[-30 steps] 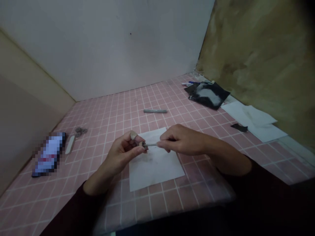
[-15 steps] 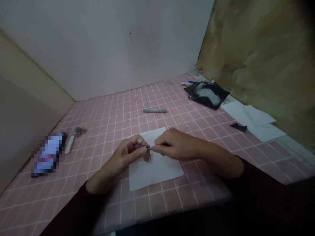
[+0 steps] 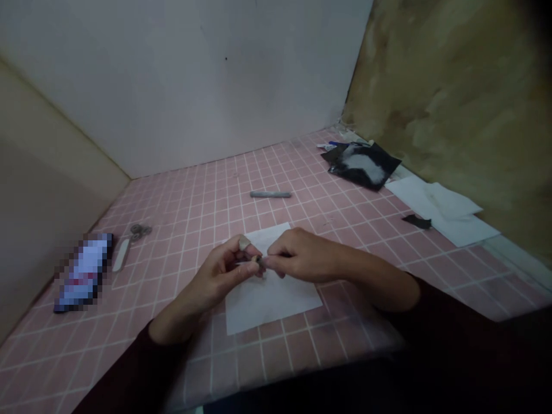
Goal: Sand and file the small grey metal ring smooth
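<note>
My left hand (image 3: 222, 269) pinches a tiny dark piece (image 3: 259, 260) between thumb and fingers; it is too small to name. A pale wrap, like a bandage or tape (image 3: 244, 242), covers part of one left finger. Close against it, my right hand (image 3: 297, 253) is closed, thumb pressed to the curled fingers at the same small piece. Whatever lies inside the right hand's pinch is hidden. Both hands are held over a white sheet of paper (image 3: 276, 307) on the pink checked tabletop (image 3: 194, 207).
A grey bar (image 3: 271, 194) lies beyond the paper. On the left are a blurred-out phone-like object (image 3: 84, 273), a white strip (image 3: 121, 255) and several small grey rings (image 3: 140, 231). Black sheets (image 3: 379, 172), white papers (image 3: 457, 221) and a dark scrap (image 3: 417, 221) lie right.
The small reddish patch seen under the fingertips before is no longer visible. The left fingers have shifted slightly around the small piece; the right hand stays almost in place.
</note>
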Action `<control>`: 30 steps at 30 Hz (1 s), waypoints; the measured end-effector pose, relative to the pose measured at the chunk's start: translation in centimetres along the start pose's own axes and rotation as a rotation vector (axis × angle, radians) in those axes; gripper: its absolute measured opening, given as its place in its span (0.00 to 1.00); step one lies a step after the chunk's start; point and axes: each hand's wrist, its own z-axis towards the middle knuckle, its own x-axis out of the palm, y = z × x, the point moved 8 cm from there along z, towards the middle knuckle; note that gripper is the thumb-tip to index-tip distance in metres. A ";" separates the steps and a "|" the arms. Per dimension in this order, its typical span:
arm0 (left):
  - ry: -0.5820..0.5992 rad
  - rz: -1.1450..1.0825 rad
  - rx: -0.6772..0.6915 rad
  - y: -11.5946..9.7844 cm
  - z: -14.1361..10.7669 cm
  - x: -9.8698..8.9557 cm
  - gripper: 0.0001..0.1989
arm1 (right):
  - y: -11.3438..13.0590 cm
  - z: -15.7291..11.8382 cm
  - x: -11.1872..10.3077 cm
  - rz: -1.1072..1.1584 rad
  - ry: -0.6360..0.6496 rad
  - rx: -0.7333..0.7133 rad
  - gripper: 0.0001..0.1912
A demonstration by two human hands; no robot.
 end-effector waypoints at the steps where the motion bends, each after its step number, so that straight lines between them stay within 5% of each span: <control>1: 0.007 0.000 -0.009 0.1 0.0 0.0 0.07 | 0.0 0.0 0.1 0.000 0.013 -0.003 0.18; 10: 0.043 0.002 -0.005 0.1 0.0 0.3 0.06 | 0.1 0.0 0.3 0.016 0.028 -0.009 0.18; 30: -0.070 0.150 0.186 -0.8 -0.1 -0.4 0.08 | -0.6 0.1 0.1 0.042 0.039 0.049 0.20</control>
